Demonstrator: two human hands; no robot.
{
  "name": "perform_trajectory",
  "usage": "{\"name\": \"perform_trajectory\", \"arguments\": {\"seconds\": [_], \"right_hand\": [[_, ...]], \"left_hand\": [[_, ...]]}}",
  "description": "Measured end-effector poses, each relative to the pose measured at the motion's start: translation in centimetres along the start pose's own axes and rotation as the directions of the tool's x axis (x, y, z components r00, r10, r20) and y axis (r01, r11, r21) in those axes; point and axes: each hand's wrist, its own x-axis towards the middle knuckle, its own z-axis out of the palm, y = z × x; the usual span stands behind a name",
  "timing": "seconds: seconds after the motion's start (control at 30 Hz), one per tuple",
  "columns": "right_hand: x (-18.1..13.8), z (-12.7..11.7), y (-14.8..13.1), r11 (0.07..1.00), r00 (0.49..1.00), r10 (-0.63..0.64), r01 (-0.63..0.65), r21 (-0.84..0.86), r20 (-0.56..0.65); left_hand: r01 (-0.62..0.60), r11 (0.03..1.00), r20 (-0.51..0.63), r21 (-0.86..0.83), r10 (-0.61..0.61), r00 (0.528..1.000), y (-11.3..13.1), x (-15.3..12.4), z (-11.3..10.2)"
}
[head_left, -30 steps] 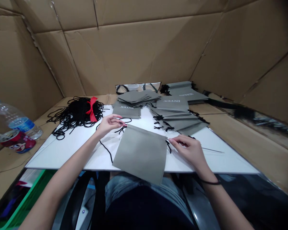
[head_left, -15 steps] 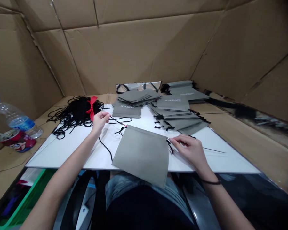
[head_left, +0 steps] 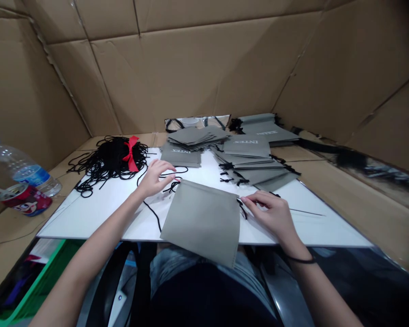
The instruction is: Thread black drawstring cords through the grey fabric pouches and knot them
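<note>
Shows a plastic bottle [head_left: 22,165] and red can [head_left: 29,202] at far left, then ribbon-tied black cords [head_left: 109,159]. Holds the left hand [head_left: 152,180], fingers parted, beside the upper-left corner of a gray drawstring pouch [head_left: 204,222], spread over the white tabletop's [head_left: 327,230] near edge. Pinches at the pouch's upper-right corner with the right hand [head_left: 271,212]; cannot tell on what.

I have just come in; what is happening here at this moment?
A person sits at a white board, handling a grey pouch. The right hand pinches its upper right corner or the cord there. The left hand, fingers parted, is by the upper left corner, near more black cord. Behind are stacks of grey pouches; to the left lies a bundle of black cords with a red ribbon.
</note>
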Motion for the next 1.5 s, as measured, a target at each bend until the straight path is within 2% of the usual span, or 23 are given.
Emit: {"name": "perform_trajectory", "arguments": {"seconds": [0.07,0.27,0.37,0.43,0.6,0.7,0.8,1.0,1.07,1.13,1.2,1.27,1.3,1.37,1.5], "right_hand": [[0.0,0.0,-0.1,0.999,0.999,-0.038,0.038,-0.004,-0.003],[0.1,-0.2,-0.8,0.993,0.993,-0.113,0.113,0.018,0.014],[0.2,-0.3,-1.1,0.989,0.989,-0.143,0.142,0.042,0.019],[0.2,-0.4,-1.2,0.986,0.987,-0.159,0.158,0.047,0.015],[0.2,-0.4,-1.4,0.98,0.981,-0.194,0.194,0.045,-0.015],[0.2,-0.4,-1.4,0.977,0.978,-0.206,0.208,0.045,-0.028],[0.2,-0.4,-1.5,0.983,0.983,-0.179,0.181,0.041,-0.029],[0.1,-0.4,-1.5,0.985,0.986,-0.163,0.165,0.044,-0.042],[0.2,-0.4,-1.4,0.986,0.987,-0.156,0.158,0.043,-0.045],[0.2,-0.4,-1.4,0.989,0.988,-0.138,0.141,0.036,-0.062],[0.2,-0.4,-1.4,0.993,0.988,-0.116,0.118,0.013,-0.098],[0.2,-0.4,-1.2,0.996,0.986,-0.092,0.09,-0.025,-0.139],[0.2,-0.4,-1.1,0.996,0.984,-0.08,0.074,-0.046,-0.158],[0.1,-0.4,-0.9,0.996,0.979,-0.062,0.048,-0.078,-0.193],[0.1,-0.4,-0.7,0.995,0.976,-0.049,0.03,-0.091,-0.213]], "left_hand": [[-0.031,0.999,0.065,0.012,0.03,0.997,0.2,-0.2,-0.1],[0.136,0.971,0.31,-0.199,-0.069,0.948,0.1,0.0,0.2],[0.177,0.958,0.352,-0.224,-0.09,0.932,0.1,0.1,0.3],[0.232,0.939,0.425,-0.255,-0.107,0.899,0.0,0.1,0.3],[0.401,0.834,0.637,-0.379,-0.08,0.767,0.0,0.1,0.1],[0.471,0.782,0.678,-0.409,-0.085,0.73,0.2,0.1,-0.2],[0.513,0.748,0.677,-0.421,-0.117,0.726,0.2,0.2,-0.6],[0.511,0.745,0.694,-0.428,-0.091,0.714,0.2,0.2,-0.9],[0.538,0.716,0.65,-0.445,-0.155,0.744,0.1,0.2,-1.0],[0.525,0.686,0.505,-0.504,-0.259,0.823,-0.2,0.2,-1.3],[0.414,0.696,0.224,-0.587,-0.352,0.909,-0.6,0.3,-1.6],[0.249,0.768,-0.081,-0.591,-0.364,0.928,-0.8,0.3,-1.8],[0.189,0.81,-0.178,-0.555,-0.338,0.924,-0.8,0.2,-1.8],[0.133,0.884,-0.233,-0.448,-0.259,0.937,-0.4,0.0,-1.5],[0.131,0.95,-0.149,-0.284,-0.178,0.973,1.1,-0.6,0.4]]}}
